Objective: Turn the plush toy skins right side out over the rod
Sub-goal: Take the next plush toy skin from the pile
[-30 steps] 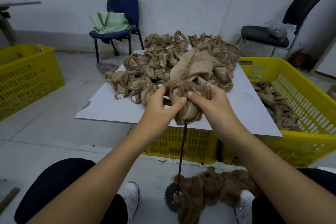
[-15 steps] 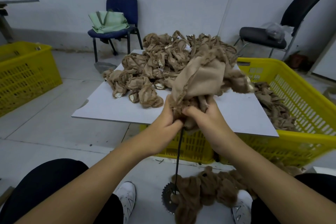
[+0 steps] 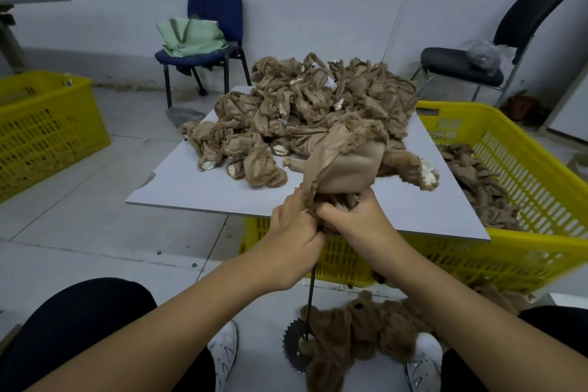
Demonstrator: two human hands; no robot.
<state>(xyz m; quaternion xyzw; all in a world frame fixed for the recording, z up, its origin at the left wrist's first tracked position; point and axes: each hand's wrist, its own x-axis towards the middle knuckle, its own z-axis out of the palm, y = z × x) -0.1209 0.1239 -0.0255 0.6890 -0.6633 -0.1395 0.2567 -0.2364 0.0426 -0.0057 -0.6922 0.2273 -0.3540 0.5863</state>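
Right in front of the person's knees, both hands are bunched up tight on one plush toy skin (image 3: 343, 165). The left hand (image 3: 291, 239) and the right hand (image 3: 356, 219) each have their fingers curled round the gathered lower edge of the fabric, knuckles nearly touching. The smooth tan backing side is what's showing on the bulged top part, with a furry limb and a white paw sticking out to the right. The thin black rod (image 3: 311, 293) comes down out of the bottom of the grip to a toothed metal disc (image 3: 294, 345) on the floor.

Container-wise: the big yellow crate (image 3: 521, 169) on the right has a layer of brown skins lying in it, and a white board (image 3: 197, 188) sits across its near-left part. That board carries a heap of inside-out skins (image 3: 305, 108). A second yellow crate (image 3: 47, 124) sits off to the left; can't really tell what's inside it.

Down by the white sneakers there's a fuzzy brown pile of turned skins (image 3: 366, 331), touching the disc.
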